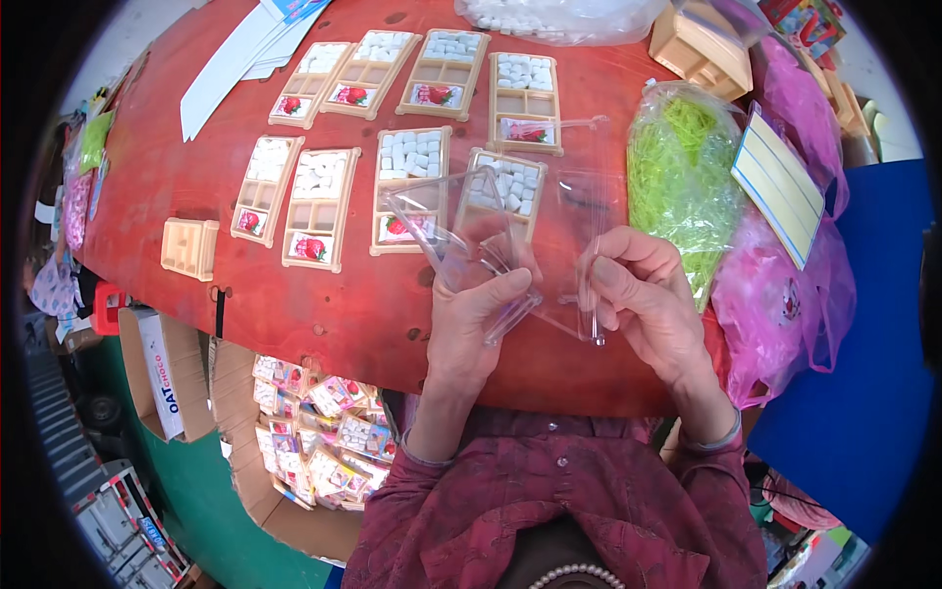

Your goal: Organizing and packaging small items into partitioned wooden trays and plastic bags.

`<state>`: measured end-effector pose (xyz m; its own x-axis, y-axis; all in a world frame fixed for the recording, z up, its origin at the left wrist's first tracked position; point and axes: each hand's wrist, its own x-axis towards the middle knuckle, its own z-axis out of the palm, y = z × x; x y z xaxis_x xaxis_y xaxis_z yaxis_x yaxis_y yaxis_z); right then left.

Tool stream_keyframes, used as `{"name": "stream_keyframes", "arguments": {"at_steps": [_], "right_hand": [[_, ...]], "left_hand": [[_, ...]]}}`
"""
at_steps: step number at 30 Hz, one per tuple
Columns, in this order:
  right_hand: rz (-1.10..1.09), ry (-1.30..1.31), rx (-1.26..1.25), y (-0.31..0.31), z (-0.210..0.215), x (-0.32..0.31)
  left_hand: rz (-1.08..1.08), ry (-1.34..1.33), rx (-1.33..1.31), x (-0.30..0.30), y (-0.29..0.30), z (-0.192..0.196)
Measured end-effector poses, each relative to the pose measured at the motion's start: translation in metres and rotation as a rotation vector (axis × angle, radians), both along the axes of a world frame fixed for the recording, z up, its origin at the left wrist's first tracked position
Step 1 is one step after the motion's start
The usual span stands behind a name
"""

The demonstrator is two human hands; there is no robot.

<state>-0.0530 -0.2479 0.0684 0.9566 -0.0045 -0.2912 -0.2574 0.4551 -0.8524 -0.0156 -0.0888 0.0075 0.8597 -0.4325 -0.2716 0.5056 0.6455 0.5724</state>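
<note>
Clear plastic lids (461,236), stacked, sit above the red table's (324,314) near edge, left hand (481,314) pinching the stack while the right hand (638,294) pinches one lid (589,245) away at three o'clock, likely for separation. Filled trays (412,187) lie at twelve o'clock; green shred bag (677,167) at two.

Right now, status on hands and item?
Left hand and right hand both grip clear plastic lids. Filled trays lie beyond on the red table.

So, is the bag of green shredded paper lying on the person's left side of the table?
No, the bag of green shredded paper lies to the right, beyond the right hand.
</note>
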Motion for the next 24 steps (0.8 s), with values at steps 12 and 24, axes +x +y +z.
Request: {"name": "stream_keyframes", "arguments": {"at_steps": [12, 24], "right_hand": [[-0.289, -0.385, -1.245, -0.040, -0.011, 0.092], [0.372, -0.219, -0.611, 0.010, 0.013, 0.066]], "left_hand": [[-0.028, -0.029, -0.022, -0.007, 0.002, 0.007], [-0.174, -0.167, -0.045, -0.005, -0.001, 0.006]]}}
